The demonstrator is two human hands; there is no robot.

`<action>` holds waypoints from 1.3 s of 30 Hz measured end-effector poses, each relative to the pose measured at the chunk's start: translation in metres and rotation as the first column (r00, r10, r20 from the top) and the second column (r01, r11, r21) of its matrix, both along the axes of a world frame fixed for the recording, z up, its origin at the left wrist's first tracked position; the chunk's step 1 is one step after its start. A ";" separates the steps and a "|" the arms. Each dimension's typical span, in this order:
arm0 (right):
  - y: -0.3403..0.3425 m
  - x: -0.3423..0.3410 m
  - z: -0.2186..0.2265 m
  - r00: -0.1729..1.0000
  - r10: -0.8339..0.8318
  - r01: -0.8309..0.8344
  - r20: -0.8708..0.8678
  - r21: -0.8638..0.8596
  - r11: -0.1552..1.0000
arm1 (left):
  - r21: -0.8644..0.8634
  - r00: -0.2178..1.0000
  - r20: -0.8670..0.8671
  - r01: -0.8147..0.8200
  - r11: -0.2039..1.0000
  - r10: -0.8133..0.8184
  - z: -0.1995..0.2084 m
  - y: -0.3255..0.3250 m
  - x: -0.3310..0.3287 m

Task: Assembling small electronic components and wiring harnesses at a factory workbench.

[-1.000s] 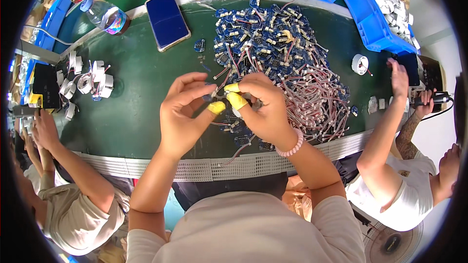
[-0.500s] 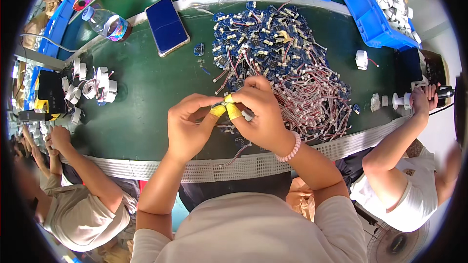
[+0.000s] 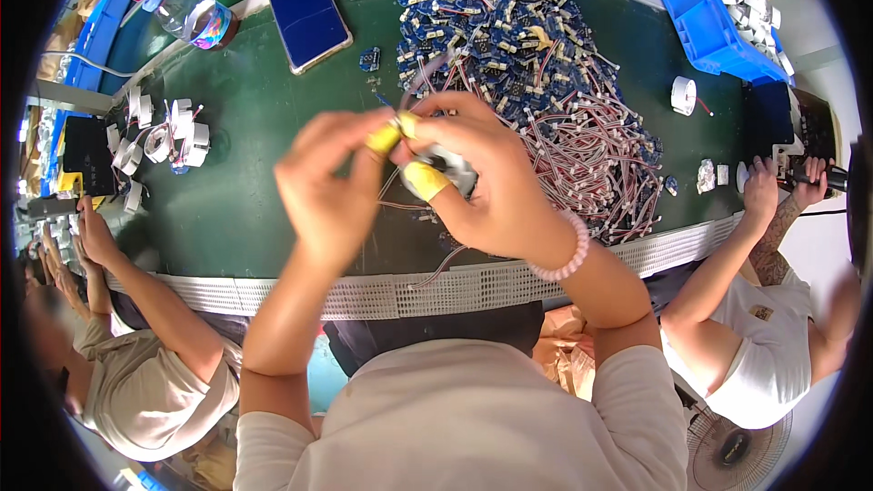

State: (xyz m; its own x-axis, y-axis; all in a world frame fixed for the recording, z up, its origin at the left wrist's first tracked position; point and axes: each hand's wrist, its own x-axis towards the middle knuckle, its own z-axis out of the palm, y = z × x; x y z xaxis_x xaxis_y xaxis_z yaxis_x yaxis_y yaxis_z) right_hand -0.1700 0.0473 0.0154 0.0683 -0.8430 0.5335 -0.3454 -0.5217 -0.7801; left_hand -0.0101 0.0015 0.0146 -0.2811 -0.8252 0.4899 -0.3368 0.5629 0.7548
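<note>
My right hand (image 3: 491, 173), yellow covers on thumb and fingertip, is closed around a round white plastic housing (image 3: 466, 180) with a dark middle. My left hand (image 3: 323, 182) meets it, thumb and fingers pinched at the housing's upper left side. What lies between those left fingertips is small, blurred and hidden. A thin wire (image 3: 400, 206) trails below the hands, and another blurred strand rises above them. Just beyond my right hand lies a heap of small blue circuit boards (image 3: 509, 45), with many red-and-white connector wires (image 3: 591, 164) on its near right side.
White round housings (image 3: 186, 141) lie at the left, and one housing (image 3: 683, 95) at the right. A phone (image 3: 309, 18) and a bottle (image 3: 195, 16) stand far left. Blue bins (image 3: 705, 36) line the back. Co-workers sit on both sides; a white perforated strip (image 3: 427, 295) edges the table.
Both hands have shifted slightly up and left, and the right hand has turned, bringing the white housing into sight. The head view has tilted a little. The right-hand co-worker's hands moved apart.
</note>
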 end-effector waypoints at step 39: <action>-0.038 -0.074 0.003 0.843 -0.332 0.408 -0.424 0.100 0.907 | 0.568 0.951 -0.308 0.196 0.799 -0.015 -0.021 -0.004 0.045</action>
State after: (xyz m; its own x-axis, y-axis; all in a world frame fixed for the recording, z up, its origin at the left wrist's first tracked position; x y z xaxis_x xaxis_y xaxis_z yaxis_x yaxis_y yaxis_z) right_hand -0.2442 0.0093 0.0182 -0.0990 -0.9250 0.3668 -0.7779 -0.1579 -0.6082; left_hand 0.0351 -0.0021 -0.0068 -0.3132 -0.9496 -0.0083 -0.0306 0.0014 0.9995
